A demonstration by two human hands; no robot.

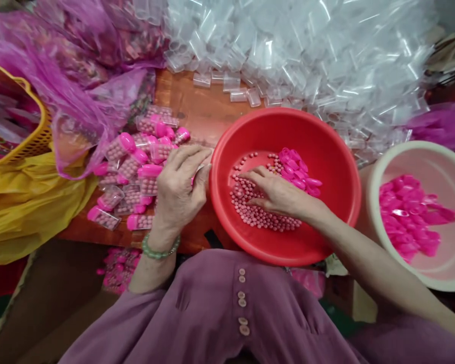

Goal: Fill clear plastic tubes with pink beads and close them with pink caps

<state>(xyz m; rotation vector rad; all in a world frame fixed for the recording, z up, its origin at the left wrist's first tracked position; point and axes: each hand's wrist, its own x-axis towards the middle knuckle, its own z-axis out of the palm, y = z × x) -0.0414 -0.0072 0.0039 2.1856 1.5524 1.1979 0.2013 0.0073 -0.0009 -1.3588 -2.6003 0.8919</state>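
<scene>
Over the table, at the left rim of the red basin (pixel 345 146), my left hand (pixel 182 187) is closed around something mostly hidden; a bit of pink shows between thumb and fingers. My right hand (pixel 275 192) reaches into the basin, fingers apart at the small pink beads (pixel 246 205), and whether a bead is between the fingertips is unclear. Beside the beads in the basin is a heap of bright pink caps (pixel 298 172). Left of my left hand lie bead-filled clear containers with pink caps (pixel 129 169).
Many clear empty containers (pixel 265 50) are piled along the back of the orange table (pixel 197 108). A white tub (pixel 373 202) of pink pieces stands at right. Purple plastic bags (pixel 83 101), a yellow basket (pixel 41 131) and a yellow bag (pixel 30 207) lie at left.
</scene>
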